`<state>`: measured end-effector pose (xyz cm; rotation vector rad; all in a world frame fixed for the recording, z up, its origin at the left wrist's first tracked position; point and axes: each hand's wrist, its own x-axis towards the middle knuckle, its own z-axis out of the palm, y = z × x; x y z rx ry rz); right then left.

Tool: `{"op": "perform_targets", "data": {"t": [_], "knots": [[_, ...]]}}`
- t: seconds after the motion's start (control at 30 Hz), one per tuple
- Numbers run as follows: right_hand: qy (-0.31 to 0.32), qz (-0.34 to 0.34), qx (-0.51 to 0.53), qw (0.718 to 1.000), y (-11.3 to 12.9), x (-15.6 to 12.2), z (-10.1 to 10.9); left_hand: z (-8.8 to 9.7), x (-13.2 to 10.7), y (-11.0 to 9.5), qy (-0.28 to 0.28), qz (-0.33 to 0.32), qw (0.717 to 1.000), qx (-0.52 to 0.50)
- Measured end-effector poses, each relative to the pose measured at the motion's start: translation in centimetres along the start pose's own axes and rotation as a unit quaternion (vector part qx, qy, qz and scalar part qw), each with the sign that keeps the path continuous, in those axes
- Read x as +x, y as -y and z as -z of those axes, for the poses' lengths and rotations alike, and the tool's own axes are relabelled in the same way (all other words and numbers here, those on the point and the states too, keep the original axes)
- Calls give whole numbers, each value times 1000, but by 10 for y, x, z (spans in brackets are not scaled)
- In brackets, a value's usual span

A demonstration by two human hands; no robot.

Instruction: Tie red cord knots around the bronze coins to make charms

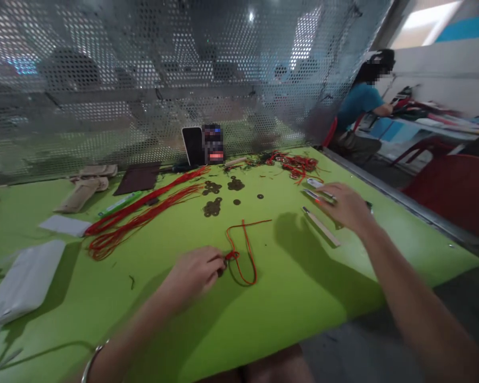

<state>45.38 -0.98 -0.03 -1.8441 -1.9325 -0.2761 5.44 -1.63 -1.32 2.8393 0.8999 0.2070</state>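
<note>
My left hand (pixel 197 268) rests on the green table with thumb and fingers pinched on a small dark round piece, which looks like a coin and is mostly hidden. It is tied to a knotted red cord (pixel 250 255), whose loop and loose end lie to the right. My right hand (pixel 345 207) is over slim tools at the right, its fingers curled about a slender metal tool (pixel 312 195) with an orange spot near it; blur hides its kind. Beside that hand lies a pale-handled tool (pixel 321 227) with a dark tip.
Dark holed coins (pixel 213 207) lie in small groups mid-table. Long red cord bundles (pixel 143 221) are on the left, near a white packet (pixel 27 279). More tangled red cords (pixel 299 165) lie at the back right. A phone (pixel 193 146) leans against the perforated metal screen (pixel 143 106). Another person (pixel 363 103) sits beyond.
</note>
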Motion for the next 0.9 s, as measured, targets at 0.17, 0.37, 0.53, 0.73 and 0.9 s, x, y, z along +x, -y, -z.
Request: {"op": "perform_targets", "data": {"t": [0.17,0.37,0.53,0.73,0.9], "knots": [[62,-158,-125,977,-103,-12,2,-7,2,6,-34,-9,999,-32],[47,-135,-91,986,-117,-20,-11,-9,-1,5,-79,-13,996,-47],[-174,-2,-57,983,-41,6,8,-10,-2,3,-80,-7,996,-47],[-237,114,67,962,79,31,39,-12,-7,0,-65,4,998,-14],[-248,164,64,953,106,20,54,-8,-3,-6,-78,3,997,-25]]}}
